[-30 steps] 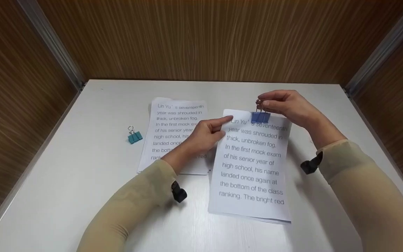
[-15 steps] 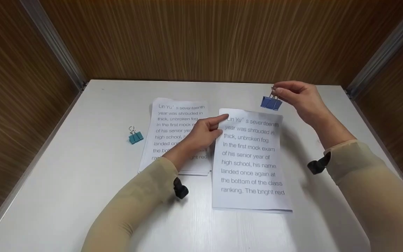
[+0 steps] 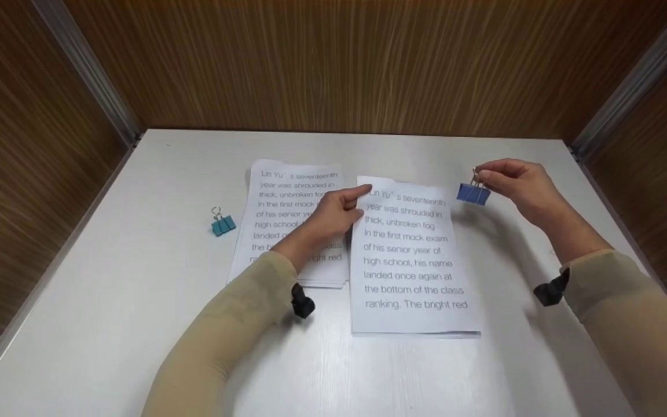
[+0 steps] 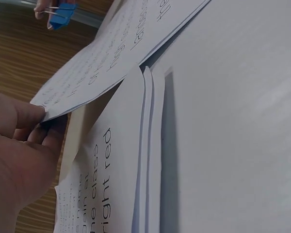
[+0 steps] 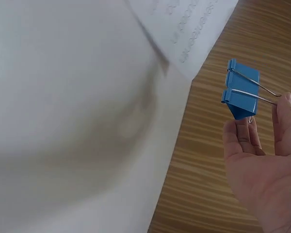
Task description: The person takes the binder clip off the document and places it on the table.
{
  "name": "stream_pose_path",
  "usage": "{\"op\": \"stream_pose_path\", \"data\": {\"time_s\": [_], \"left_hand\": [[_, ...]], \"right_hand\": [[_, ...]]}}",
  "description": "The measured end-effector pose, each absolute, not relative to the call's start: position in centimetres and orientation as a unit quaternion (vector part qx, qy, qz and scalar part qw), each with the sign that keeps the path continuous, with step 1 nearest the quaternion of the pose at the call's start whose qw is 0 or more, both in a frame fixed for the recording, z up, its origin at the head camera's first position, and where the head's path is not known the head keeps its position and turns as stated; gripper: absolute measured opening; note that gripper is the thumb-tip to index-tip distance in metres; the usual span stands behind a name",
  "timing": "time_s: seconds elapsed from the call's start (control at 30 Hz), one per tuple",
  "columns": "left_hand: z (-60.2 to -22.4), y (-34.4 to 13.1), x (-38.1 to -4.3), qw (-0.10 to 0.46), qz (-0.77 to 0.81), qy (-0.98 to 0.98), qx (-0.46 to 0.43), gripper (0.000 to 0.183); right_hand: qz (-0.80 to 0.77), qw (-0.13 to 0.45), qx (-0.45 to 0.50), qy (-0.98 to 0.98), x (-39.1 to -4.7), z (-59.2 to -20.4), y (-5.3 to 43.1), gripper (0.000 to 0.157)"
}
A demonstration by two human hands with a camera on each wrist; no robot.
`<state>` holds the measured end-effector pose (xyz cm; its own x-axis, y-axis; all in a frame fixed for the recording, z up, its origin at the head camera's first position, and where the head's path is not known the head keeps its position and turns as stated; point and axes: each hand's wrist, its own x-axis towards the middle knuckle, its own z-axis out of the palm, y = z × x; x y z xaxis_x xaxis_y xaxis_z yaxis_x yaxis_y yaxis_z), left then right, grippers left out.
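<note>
A printed stack of paper (image 3: 409, 260) lies right of centre, its upper left edge pinched between the thumb and fingers of my left hand (image 3: 336, 217). In the left wrist view that held edge (image 4: 63, 104) is lifted off the table. My right hand (image 3: 521, 185) pinches a blue binder clip (image 3: 473, 193) by its wire handles, beyond the stack's upper right corner and apart from the paper. The right wrist view shows the clip (image 5: 243, 90) with nothing in its mouth. A second printed stack (image 3: 287, 226) lies to the left, partly covered by my left hand and forearm.
A teal binder clip (image 3: 223, 226) lies on the white table (image 3: 107, 278), left of the second stack. Wood-grain panels (image 3: 345, 63) stand behind the table and at both sides.
My right hand has drawn the blue binder clip off the paper's top edge and carried it to the right. The held stack has settled lower and straighter, with my left hand still on it.
</note>
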<state>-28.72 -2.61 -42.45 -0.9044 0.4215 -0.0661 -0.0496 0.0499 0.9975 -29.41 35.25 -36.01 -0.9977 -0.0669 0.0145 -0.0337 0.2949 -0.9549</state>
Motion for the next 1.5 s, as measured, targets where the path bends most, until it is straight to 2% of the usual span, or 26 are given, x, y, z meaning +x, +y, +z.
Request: {"op": "stream_pose_path", "data": {"time_s": [0.37,0.7,1.17,1.5], "left_hand": [[-42.7,-2.3,-29.1,0.186,0.674,0.705,0.122,0.059],[-43.1,-1.9,-29.3,0.192,0.649,0.725,0.129,0.06],[-43.1,-1.9,-29.6,0.204,0.634,0.736,0.119,0.066],[-42.9,-1.9,-29.1,0.201,0.612,0.754,0.127,0.071]], "right_hand": [[-0.522,0.059,0.0,0.851,-28.4,-38.2,37.4,0.046],[-0.497,0.092,0.019,0.863,-27.7,-39.6,38.4,0.048],[-0.503,0.1,0.016,0.858,-28.1,-40.5,38.1,0.049],[-0.485,0.114,0.016,0.867,-27.9,-40.7,37.4,0.059]]}}
